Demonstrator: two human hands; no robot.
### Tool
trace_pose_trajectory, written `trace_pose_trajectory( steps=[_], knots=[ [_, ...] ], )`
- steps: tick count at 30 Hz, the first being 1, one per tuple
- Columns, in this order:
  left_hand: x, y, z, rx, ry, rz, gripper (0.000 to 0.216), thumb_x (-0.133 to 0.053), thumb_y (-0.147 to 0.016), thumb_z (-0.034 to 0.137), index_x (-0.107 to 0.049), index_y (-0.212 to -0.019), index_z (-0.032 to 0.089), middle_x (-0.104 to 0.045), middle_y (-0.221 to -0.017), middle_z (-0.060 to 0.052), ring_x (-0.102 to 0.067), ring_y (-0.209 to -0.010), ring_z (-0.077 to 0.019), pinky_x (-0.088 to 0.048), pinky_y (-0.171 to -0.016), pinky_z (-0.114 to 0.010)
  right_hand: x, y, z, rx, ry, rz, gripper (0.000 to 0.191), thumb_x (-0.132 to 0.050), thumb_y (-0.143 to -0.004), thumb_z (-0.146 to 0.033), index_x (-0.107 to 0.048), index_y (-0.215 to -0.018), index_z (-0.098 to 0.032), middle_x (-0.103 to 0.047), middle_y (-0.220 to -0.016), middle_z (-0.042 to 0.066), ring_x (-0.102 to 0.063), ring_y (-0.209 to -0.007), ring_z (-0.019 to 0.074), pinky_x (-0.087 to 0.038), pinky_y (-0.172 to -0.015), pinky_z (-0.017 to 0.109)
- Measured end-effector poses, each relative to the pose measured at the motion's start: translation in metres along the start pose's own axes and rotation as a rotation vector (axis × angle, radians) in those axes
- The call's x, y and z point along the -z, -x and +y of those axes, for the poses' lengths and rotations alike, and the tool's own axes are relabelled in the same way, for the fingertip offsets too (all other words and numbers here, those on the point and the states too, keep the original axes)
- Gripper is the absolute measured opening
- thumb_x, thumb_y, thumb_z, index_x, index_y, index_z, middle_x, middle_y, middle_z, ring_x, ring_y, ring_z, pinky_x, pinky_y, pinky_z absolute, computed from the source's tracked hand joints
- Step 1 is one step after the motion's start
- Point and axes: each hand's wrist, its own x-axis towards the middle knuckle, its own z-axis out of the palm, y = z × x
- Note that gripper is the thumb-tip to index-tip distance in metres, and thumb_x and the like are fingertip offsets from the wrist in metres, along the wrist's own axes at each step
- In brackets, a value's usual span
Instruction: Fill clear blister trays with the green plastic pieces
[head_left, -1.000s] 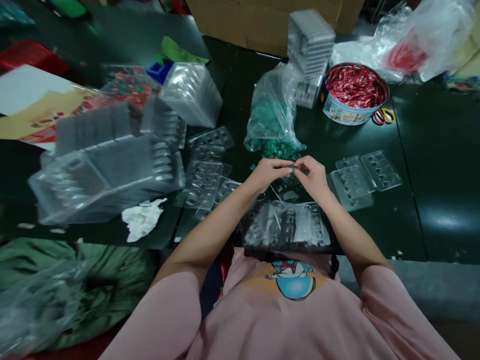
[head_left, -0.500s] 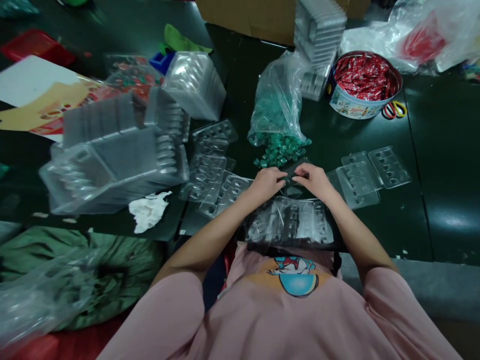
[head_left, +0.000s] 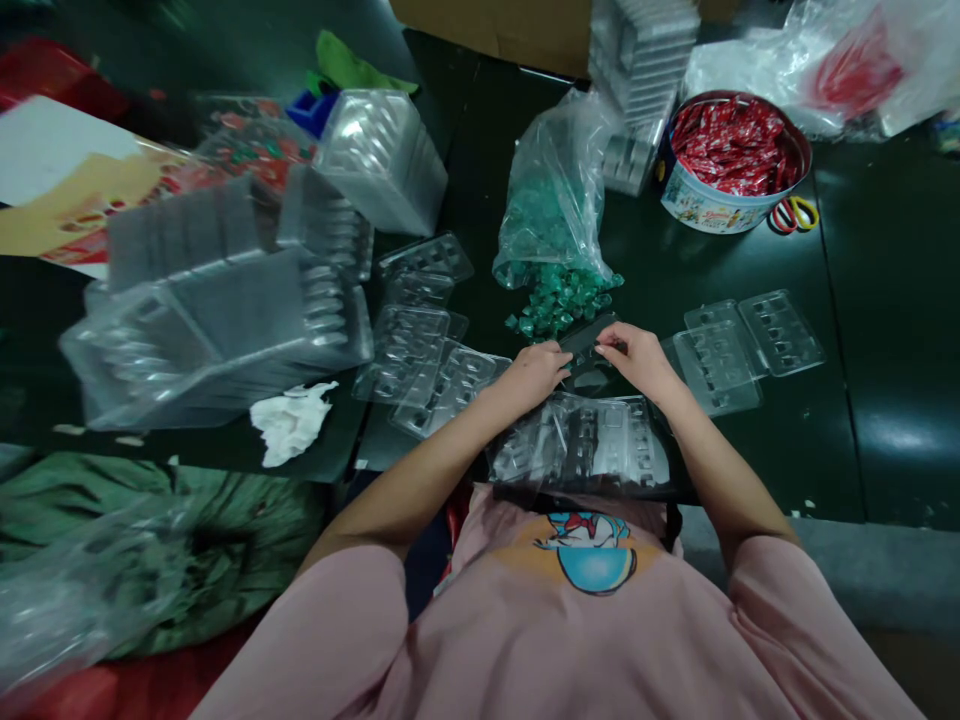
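A clear plastic blister tray (head_left: 592,376) lies between my hands on the dark table. My left hand (head_left: 537,372) has its fingers closed at the tray's left edge. Over the right part of the tray, my right hand (head_left: 639,358) has thumb and fingers drawn together; anything between them is too small to make out. Just beyond my fingers is a heap of small green translucent pieces (head_left: 559,300), spilling from a clear bag (head_left: 556,195). More clear blister trays (head_left: 581,445) lie close to my body, below my hands.
Loose blister trays lie left (head_left: 412,345) and right (head_left: 716,365). Nested clear plastic packs (head_left: 225,310) stand at the left beside a crumpled tissue (head_left: 292,420). A round tin (head_left: 716,208) of red-wrapped pieces and scissors (head_left: 793,214) sit at the back right.
My right hand has moved slightly right, away from the left one, showing more of the tray between them. My left hand stays nearly in place. The view has shifted slightly.
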Motion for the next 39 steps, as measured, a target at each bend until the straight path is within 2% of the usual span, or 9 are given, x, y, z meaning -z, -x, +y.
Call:
trace_pose_trajectory(
  steps=[8,13,16,23,28,30,32,37,39],
  knots=[
    [0.002,-0.007,-0.010,-0.003,0.101,-0.029,0.022,-0.059,-0.081,0.015,-0.076,-0.095,0.019,-0.069,-0.090,-0.008,-0.063,-0.085,-0.0191,-0.045,-0.077,-0.026,-0.003,-0.010,-0.001,0.015,0.024,0.001,0.005,-0.063,-0.082,-0.024,-0.066,-0.085,-0.021,-0.066,-0.081,0.003,-0.063,-0.077,0.0180,-0.048,-0.072,0.031],
    [-0.001,-0.006,-0.007,0.001,0.092,0.005,0.022,-0.065,-0.079,0.018,-0.074,-0.099,0.016,-0.066,-0.095,-0.010,-0.062,-0.088,-0.0209,-0.046,-0.080,-0.028,-0.005,-0.016,-0.003,0.044,0.058,-0.008,0.005,-0.064,-0.082,-0.019,-0.066,-0.086,-0.020,-0.066,-0.082,0.004,-0.062,-0.077,0.0184,-0.048,-0.073,0.031],
    [-0.003,-0.007,-0.001,0.007,0.142,-0.021,0.016,-0.060,-0.083,0.015,-0.074,-0.090,0.014,-0.065,-0.088,-0.010,-0.061,-0.083,-0.0196,-0.046,-0.077,-0.027,-0.009,-0.025,-0.002,0.071,0.110,-0.017,0.008,-0.063,-0.083,-0.017,-0.067,-0.089,-0.021,-0.066,-0.084,0.004,-0.063,-0.080,0.0196,-0.049,-0.075,0.032],
    [0.003,-0.017,0.021,0.056,-0.079,-0.169,0.029,-0.043,-0.083,0.002,-0.072,-0.089,0.005,-0.066,-0.090,-0.020,-0.063,-0.082,-0.0260,-0.047,-0.078,-0.035,-0.034,-0.053,-0.009,0.142,0.430,-0.077,0.017,-0.061,-0.086,-0.012,-0.068,-0.100,-0.019,-0.067,-0.097,0.010,-0.060,-0.089,0.0239,-0.044,-0.079,0.035],
    [0.005,-0.016,0.018,0.041,-0.042,-0.159,0.018,-0.054,-0.082,0.006,-0.071,-0.086,0.007,-0.067,-0.090,-0.018,-0.065,-0.086,-0.0275,-0.048,-0.079,-0.035,-0.044,-0.065,-0.014,0.161,0.579,-0.134,0.013,-0.059,-0.086,-0.010,-0.067,-0.095,-0.016,-0.067,-0.092,0.012,-0.059,-0.089,0.0249,-0.042,-0.079,0.035],
    [0.005,-0.012,0.012,0.032,-0.005,-0.109,0.013,-0.064,-0.080,0.012,-0.070,-0.092,0.010,-0.069,-0.093,-0.015,-0.066,-0.088,-0.0263,-0.048,-0.079,-0.033,-0.043,-0.067,-0.011,0.141,0.512,-0.120,0.016,-0.057,-0.087,-0.010,-0.067,-0.097,-0.017,-0.068,-0.093,0.011,-0.061,-0.088,0.0238,-0.043,-0.078,0.034],
    [0.007,-0.009,0.005,0.037,0.050,-0.016,0.025,-0.073,-0.076,0.021,-0.067,-0.099,0.013,-0.070,-0.094,-0.011,-0.066,-0.089,-0.0249,-0.049,-0.079,-0.032,-0.039,-0.065,-0.007,0.101,0.363,-0.080,0.016,-0.058,-0.086,-0.011,-0.067,-0.097,-0.018,-0.069,-0.091,0.008,-0.062,-0.085,0.0214,-0.044,-0.077,0.032],
    [0.018,-0.011,-0.001,0.167,0.318,0.433,0.022,-0.071,-0.079,0.029,-0.067,-0.096,0.015,-0.070,-0.089,-0.007,-0.065,-0.082,-0.0189,-0.049,-0.079,-0.030,-0.025,-0.051,-0.003,-0.052,-0.191,0.046,0.013,-0.065,-0.080,-0.023,-0.069,-0.092,-0.019,-0.070,-0.081,0.001,-0.065,-0.078,0.0164,-0.049,-0.076,0.029],
    [0.021,-0.017,0.001,0.202,0.515,0.540,0.022,-0.069,-0.078,0.028,-0.069,-0.096,0.016,-0.071,-0.088,-0.005,-0.065,-0.080,-0.0169,-0.050,-0.077,-0.029,-0.021,-0.042,-0.006,-0.092,-0.381,0.057,0.019,-0.068,-0.078,-0.028,-0.069,-0.094,-0.019,-0.069,-0.080,0.000,-0.064,-0.075,0.0152,-0.050,-0.075,0.029]
  ],
)
